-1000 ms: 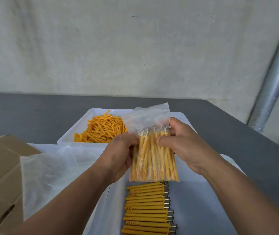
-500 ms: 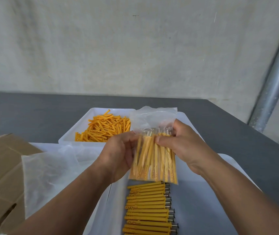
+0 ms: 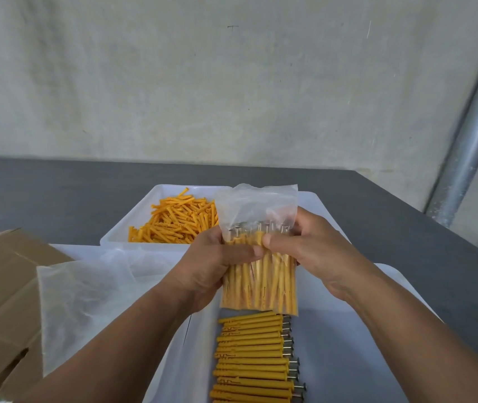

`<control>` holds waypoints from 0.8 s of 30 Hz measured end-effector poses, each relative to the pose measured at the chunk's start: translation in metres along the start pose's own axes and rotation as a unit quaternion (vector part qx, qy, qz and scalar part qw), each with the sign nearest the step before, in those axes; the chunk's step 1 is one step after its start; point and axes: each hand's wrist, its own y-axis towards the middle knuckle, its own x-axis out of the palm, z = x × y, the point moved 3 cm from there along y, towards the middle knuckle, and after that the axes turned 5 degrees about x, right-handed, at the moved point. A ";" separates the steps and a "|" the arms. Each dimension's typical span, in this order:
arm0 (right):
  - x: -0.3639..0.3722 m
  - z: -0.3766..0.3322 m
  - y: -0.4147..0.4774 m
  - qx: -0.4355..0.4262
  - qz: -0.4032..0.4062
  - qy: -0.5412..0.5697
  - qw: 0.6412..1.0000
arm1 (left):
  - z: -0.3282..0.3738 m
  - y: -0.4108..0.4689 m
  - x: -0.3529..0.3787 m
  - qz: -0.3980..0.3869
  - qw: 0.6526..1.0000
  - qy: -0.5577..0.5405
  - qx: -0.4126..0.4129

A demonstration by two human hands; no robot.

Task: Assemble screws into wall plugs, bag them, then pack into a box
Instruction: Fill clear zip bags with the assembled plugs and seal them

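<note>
A clear plastic bag (image 3: 261,283) filled with upright yellow wall plugs, screw heads at the top, is held above the near tray. My left hand (image 3: 211,266) grips its left side with the thumb across the front. My right hand (image 3: 310,251) grips its right side, thumb pressed on the front near the screw heads. Below the bag lies a neat row of assembled plugs with screws (image 3: 255,359) in the near white tray (image 3: 348,359). Loose yellow plugs (image 3: 176,222) fill the far white tray (image 3: 133,225).
A stack of empty clear bags (image 3: 92,298) lies left of my left forearm. A brown cardboard box (image 3: 2,301) sits at the far left. The grey table (image 3: 391,228) ends at the right, where a metal pipe (image 3: 476,123) rises along the wall.
Both hands have turned the bag more upright and squared it. My thumbs have come closer together on its front, and the bag's open top now stands straighter.
</note>
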 end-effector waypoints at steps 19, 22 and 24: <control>0.009 0.021 0.001 0.074 -0.089 -0.063 0.991 | -0.006 0.002 -0.011 0.008 0.966 0.250 -0.061; 0.007 0.017 0.001 0.046 -0.076 -0.046 0.995 | -0.006 0.002 -0.012 0.013 0.976 0.207 -0.071; 0.005 0.014 0.002 0.030 -0.047 -0.043 0.998 | -0.004 0.002 -0.013 0.025 0.981 0.180 -0.074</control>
